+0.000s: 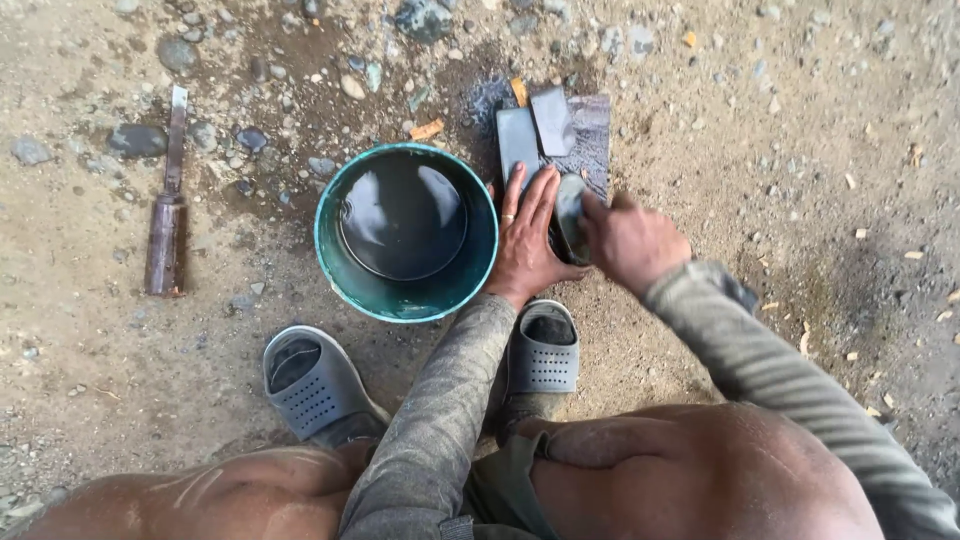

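Squatting over bare gravelly ground (pixel 800 130), which is lying open to the right, the person is working just beside a teal bucket (pixel 345 285) of dark water. The left hand (pixel 525 240) is lying flat, fingers together, pressing a blade (pixel 570 215) onto a wet grey stone (pixel 520 140). The right hand (pixel 630 240) is gripping the blade's near end. A rusty chisel (pixel 165 215) is lying well apart, left of the bucket.
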